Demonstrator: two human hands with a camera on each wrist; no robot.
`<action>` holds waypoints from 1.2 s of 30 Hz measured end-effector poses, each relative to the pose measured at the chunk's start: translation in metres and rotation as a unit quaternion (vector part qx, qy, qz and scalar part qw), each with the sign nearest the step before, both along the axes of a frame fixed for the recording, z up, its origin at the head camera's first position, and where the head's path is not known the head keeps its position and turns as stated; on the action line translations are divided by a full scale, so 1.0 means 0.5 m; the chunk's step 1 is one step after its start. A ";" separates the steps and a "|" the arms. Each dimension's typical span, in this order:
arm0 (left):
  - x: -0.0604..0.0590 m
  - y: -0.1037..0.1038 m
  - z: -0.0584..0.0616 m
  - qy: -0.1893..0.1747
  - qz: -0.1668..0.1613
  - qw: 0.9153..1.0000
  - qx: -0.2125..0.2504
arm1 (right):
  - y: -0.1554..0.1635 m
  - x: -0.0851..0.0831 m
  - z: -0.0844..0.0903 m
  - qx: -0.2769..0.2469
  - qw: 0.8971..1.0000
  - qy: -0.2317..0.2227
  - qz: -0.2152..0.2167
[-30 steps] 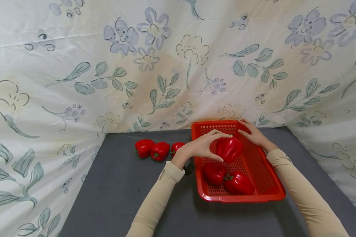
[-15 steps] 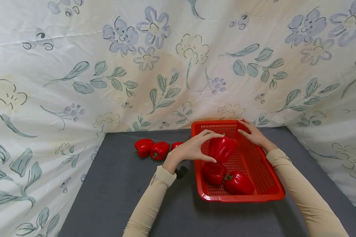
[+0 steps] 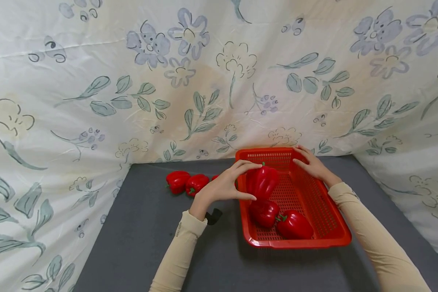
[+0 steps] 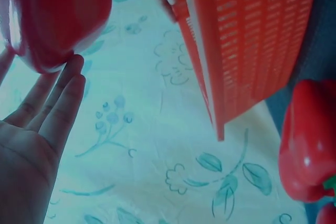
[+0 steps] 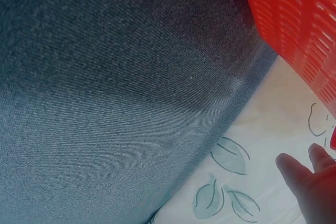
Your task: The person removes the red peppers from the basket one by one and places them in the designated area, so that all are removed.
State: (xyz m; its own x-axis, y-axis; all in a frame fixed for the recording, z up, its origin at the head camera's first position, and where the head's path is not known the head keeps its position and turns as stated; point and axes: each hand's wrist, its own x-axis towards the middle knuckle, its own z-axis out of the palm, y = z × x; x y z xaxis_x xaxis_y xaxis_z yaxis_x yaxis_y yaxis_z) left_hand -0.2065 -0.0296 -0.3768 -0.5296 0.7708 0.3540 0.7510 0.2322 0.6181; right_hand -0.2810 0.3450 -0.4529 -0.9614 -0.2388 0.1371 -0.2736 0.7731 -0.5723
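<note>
My left hand holds a red bell pepper between thumb and fingers, its green stem up, over the left side of a red plastic basket. In the left wrist view the fingertips press against the underside of this bell pepper. Across the basket's back right corner lies my right hand, fingers extended at the rim and thumb over the inside. Two more red bell peppers, one darker and one glossy, lie in the front of the basket with their stems together.
Left of the basket, two red bell peppers sit on the grey table, and a third is mostly hidden behind my left hand. A floral curtain hangs at the table's back. A small black device shows by my left wrist.
My left hand has moved leftward with the bell pepper, from over the basket's middle to near its left rim. The pepper's stem now points more upright. My right hand has stayed put.
</note>
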 end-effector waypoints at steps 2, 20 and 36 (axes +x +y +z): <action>0.002 -0.008 -0.002 0.001 0.006 1.000 0.006 | 0.001 -0.001 0.000 0.000 1.000 0.001 0.000; 0.018 -0.101 -0.027 -0.010 0.053 0.998 0.024 | 0.003 -0.004 0.002 0.001 1.000 0.006 0.001; 0.029 -0.173 -0.063 -0.016 0.099 0.995 0.002 | 0.001 -0.003 0.001 -0.002 1.000 -0.010 -0.003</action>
